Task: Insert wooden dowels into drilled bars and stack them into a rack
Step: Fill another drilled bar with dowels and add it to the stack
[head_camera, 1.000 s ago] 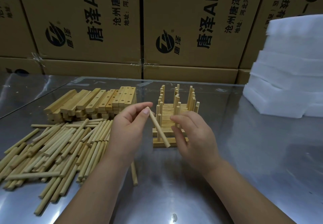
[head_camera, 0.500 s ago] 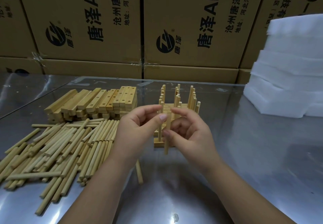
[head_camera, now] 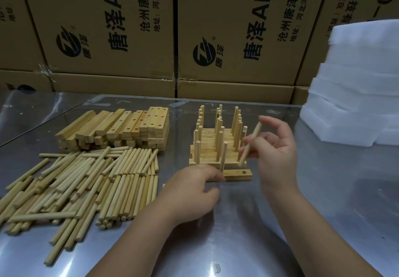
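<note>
The left grip point(head_camera: 194, 192) lies palm down before the rack point(head_camera: 207, 153), fingers bent over one end of the loose bar point(head_camera: 237, 174). The right grip point(head_camera: 275, 153), raised at the rack's right side, pinches a tilted dowel point(head_camera: 256, 131).

**Big Boxes Behind a Shiny Table**

A shiny metal table point(head_camera: 349, 190) fills the front — light glints on it. Behind it stand big brown cardboard boxes point(head_camera: 108, 28) with black writing. White foam blocks point(head_camera: 356, 82) are piled at the right.

Head-worn wide view, tilted down, near table point(head_camera: 336, 201)
</note>
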